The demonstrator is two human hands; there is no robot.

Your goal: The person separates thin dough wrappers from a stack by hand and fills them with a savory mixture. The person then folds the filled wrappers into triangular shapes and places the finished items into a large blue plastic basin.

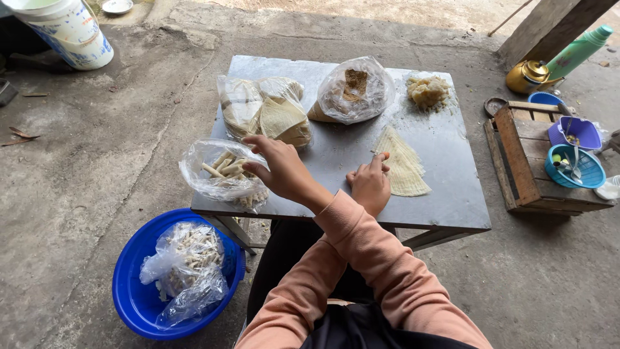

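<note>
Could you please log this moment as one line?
left hand: over bag of rolls | right hand: touching wrappers | surface: table

Left hand reaches over the open clear bag of rolled sticks at the grey counter's left edge. Right hand rests fingers-down on the counter, touching the stack of triangular wrappers. Blue basin with a second bag sits on the floor.

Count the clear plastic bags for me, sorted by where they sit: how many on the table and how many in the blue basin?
Clear plastic bags on the grey metal table: 3, one of rolled sticks, one of folded wrappers, one of brown filling.
Clear plastic bags in the round blue plastic basin: 1.
Total: 4
</note>
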